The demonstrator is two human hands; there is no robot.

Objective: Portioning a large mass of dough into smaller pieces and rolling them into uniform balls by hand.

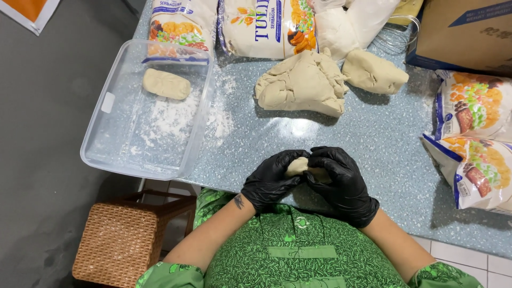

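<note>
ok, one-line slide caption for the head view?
Gloved left hand and right hand shape a dough piece beside a floured plastic tray.

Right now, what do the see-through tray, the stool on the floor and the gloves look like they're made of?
Tray: clear, glossy plastic, probably; the floor shows through it, dusted with white powder.
Stool: woven wicker or rattan, by its basket-weave sides, on a dark frame that looks like wood.
Gloves on the left hand and right hand: thin black nitrile or latex, slightly shiny, wrinkled.

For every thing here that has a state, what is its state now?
left hand: gloved, closed on small dough piece
right hand: gloved, closed on the same piece
plastic container: open, floured, one shaped dough piece inside
large dough mass: unshaped, on counter
flour bags: lying flat
</note>
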